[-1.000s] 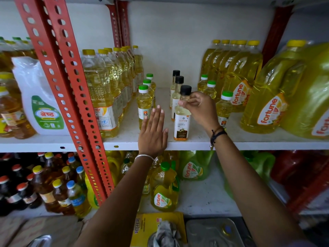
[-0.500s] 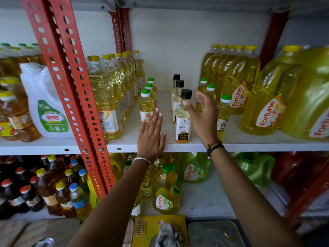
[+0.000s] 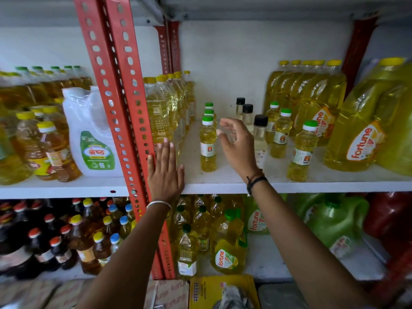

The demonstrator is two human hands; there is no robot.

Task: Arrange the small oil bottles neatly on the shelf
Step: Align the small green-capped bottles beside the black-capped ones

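Observation:
Three rows of small bottles stand on the white shelf [image 3: 223, 186]. The left row has green caps, its front bottle [image 3: 208, 144] full of yellow oil. The middle row has black caps, and my right hand partly hides its front bottle [image 3: 260, 132]. Another green-capped row runs on the right, front bottle [image 3: 301, 151]. My right hand [image 3: 237, 146] hovers between the left and middle rows, fingers curled and apart, holding nothing. My left hand [image 3: 165, 172] lies flat, fingers spread, at the shelf's front edge beside the red upright.
A red perforated upright [image 3: 124, 103] stands left of my left hand. Tall yellow-capped oil bottles [image 3: 159, 112] line the left side, large Fortune jugs [image 3: 361, 130] the right. A white jug [image 3: 93, 134] sits further left. The lower shelf holds more bottles.
My right hand has let go of the front black-capped bottle and moved left toward the green-capped row. My left hand slid left along the shelf edge. The camera shifted.

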